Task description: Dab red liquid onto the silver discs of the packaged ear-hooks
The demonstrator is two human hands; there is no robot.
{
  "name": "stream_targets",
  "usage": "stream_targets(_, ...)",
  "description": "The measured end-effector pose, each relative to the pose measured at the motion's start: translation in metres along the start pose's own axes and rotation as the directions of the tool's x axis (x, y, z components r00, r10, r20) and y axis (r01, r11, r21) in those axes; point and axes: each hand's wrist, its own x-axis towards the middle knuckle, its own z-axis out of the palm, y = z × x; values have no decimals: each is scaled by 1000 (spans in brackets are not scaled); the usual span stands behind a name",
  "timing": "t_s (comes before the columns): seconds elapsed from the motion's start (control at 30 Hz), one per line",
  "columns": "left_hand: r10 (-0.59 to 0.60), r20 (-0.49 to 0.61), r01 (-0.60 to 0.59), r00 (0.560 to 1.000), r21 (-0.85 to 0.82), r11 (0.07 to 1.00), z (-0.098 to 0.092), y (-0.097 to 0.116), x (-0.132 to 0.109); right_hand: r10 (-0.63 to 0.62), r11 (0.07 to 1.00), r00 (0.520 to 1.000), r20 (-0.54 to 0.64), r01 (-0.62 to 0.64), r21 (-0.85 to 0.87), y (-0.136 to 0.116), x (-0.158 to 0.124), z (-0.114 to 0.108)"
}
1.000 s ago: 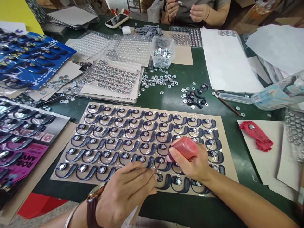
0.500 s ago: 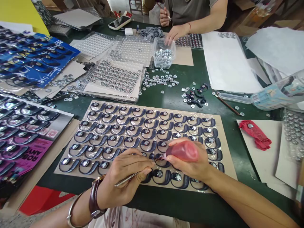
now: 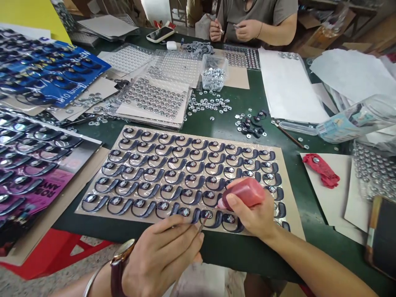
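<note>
My left hand (image 3: 168, 251) is closed on thin metal tweezers (image 3: 202, 225), whose pointed tip touches a dark curved strap piece (image 3: 213, 219) with a shiny round stone in the front row. My right hand (image 3: 258, 214) grips a soft squeeze bottle (image 3: 247, 193) of red liquid. The bottle lies tilted, its nozzle pointing left just above the rows. Under both hands is a tan card sheet (image 3: 292, 198) with clear film, carrying several rows of these dark pieces. My right hand hides some of the pieces on the right.
Across the table a co-worker's hands (image 3: 247, 31) hold small items. A clear tub (image 3: 214, 74) of metal discs stands near loose discs (image 3: 210, 103). Filled sheets (image 3: 37, 173) lie left; a red cloth strip (image 3: 321, 170), a plastic jar (image 3: 349, 119) and a phone (image 3: 383, 235) lie right.
My left hand with the tweezers has moved down to a front-row piece. The bottle has lifted slightly away to the right. The co-worker's hand has left the tub.
</note>
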Motion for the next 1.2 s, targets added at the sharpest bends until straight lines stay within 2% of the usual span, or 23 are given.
stream_targets(0.1, 10, 14, -10, 1000, 6, 1000, 1, 2, -1, -34, 999, 999, -8, 33, -41, 9, -6, 6)
stream_targets(0.27, 25, 32, -25, 999, 22, 999, 8, 1, -4, -75, 991, 994, 76, 83, -109, 9, -6, 6)
stream_targets(0.4, 46, 58, -48, 997, 37, 998, 12, 4, -10, -175, 967, 978, 116, 193, -167, 5, -2, 7)
stream_targets(0.53, 41, 68, -43, 997, 40, 998, 12, 5, -11, -271, 936, 957, 101, 287, -203, 3, 0, 8)
stream_targets(0.73, 43, 78, -46, 996, 36, 998, 12, 4, -11, -240, 926, 968, 68, 250, -282, 4, 0, 8)
stream_targets(0.9, 34, 77, -36, 996, 34, 999, 12, 4, -11, -219, 942, 974, 58, 227, -248, 5, -2, 8)
stream_targets(1.07, 15, 54, -17, 998, 40, 999, 12, 6, -10, -239, 938, 971, -27, 224, -263, 3, 0, 6)
stream_targets(1.2, 11, 54, -12, 998, 22, 1000, 13, 6, -11, -211, 942, 977, -17, 199, -270, 3, 2, 6)
